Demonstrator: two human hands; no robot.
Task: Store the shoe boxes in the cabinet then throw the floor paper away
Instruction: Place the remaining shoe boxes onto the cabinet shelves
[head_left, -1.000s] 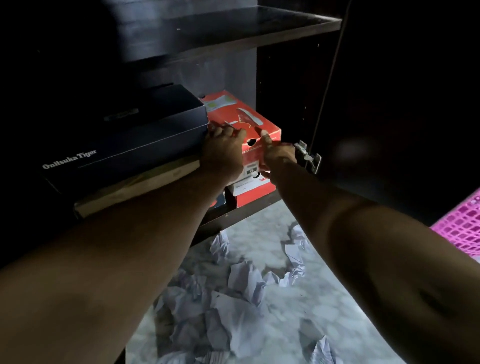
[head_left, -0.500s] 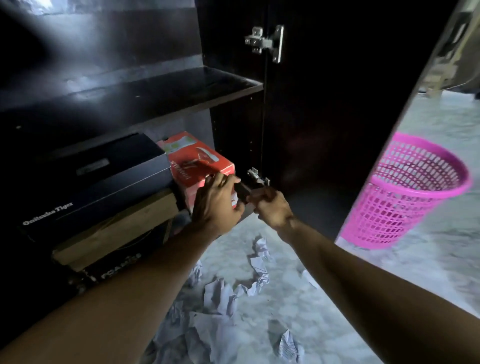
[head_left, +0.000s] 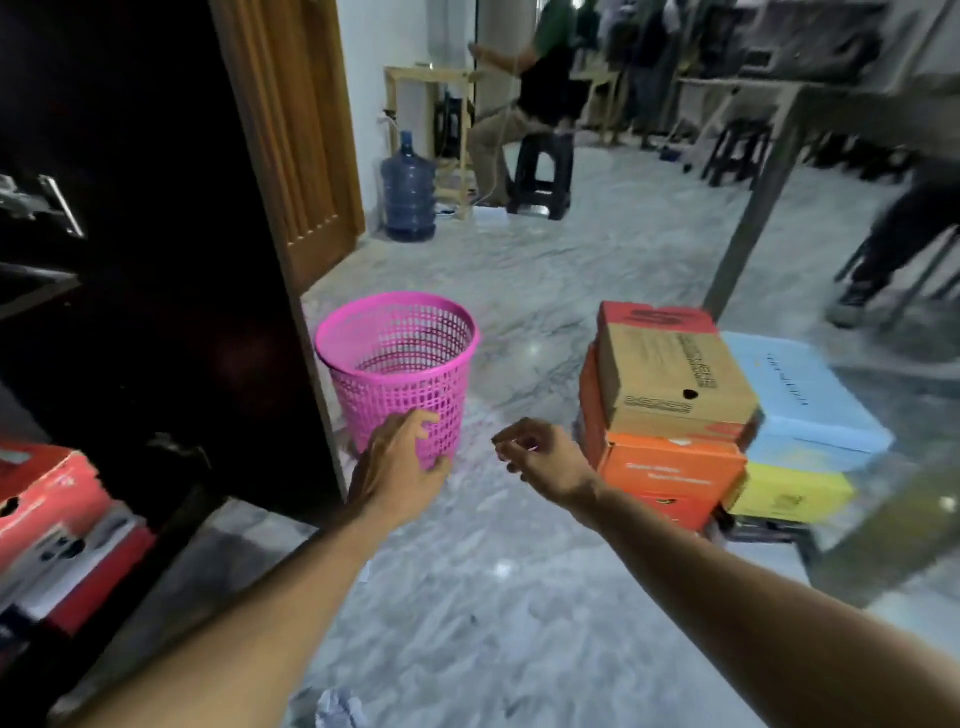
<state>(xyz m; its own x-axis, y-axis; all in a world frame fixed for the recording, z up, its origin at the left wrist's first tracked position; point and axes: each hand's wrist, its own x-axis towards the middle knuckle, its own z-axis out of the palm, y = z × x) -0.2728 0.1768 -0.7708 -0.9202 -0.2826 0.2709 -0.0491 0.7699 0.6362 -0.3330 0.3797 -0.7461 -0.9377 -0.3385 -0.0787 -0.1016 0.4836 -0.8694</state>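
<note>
A red shoe box (head_left: 49, 512) sits in the dark cabinet (head_left: 156, 260) at the far left. Several more shoe boxes stand stacked on the floor at the right: a brown box (head_left: 670, 374) on an orange box (head_left: 670, 480), with a light blue box (head_left: 800, 395) on a yellow box (head_left: 789, 491) behind. My left hand (head_left: 397, 467) hovers open in front of the pink basket (head_left: 397, 364). My right hand (head_left: 545, 457) is loosely curled, empty, just left of the orange box. A crumpled paper (head_left: 340, 709) lies at the bottom edge.
The open cabinet door (head_left: 218, 234) stands left of the basket. A table leg (head_left: 753, 208) rises behind the stacked boxes. A water jug (head_left: 409, 192), a black stool (head_left: 540, 176) and seated persons are farther back on the marble floor (head_left: 493, 597).
Both hands have let go of the red box in the cabinet and drawn back. My view has swung right, from the cabinet shelves to the basket and the stacked boxes.
</note>
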